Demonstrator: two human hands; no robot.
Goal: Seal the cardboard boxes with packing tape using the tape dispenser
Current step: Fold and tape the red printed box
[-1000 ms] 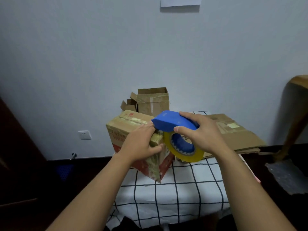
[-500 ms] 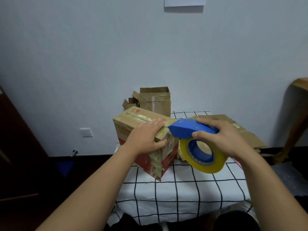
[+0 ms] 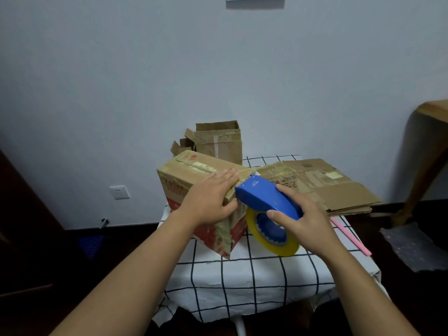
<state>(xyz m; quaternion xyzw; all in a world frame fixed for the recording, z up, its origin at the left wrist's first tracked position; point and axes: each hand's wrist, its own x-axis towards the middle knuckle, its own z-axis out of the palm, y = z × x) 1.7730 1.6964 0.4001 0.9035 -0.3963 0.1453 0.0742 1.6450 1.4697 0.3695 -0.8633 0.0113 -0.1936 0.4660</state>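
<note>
Your left hand (image 3: 208, 201) flat with fingers spread on the box (image 3: 194, 180), your right hand (image 3: 304, 221) wrapped around the tape dispenser (image 3: 264, 198) at the box's right edge

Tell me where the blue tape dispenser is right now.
In the head view, the blue tape dispenser sits centre-right, gripped by the right hand, its nose against the near right corner of the taped cardboard box.
</note>
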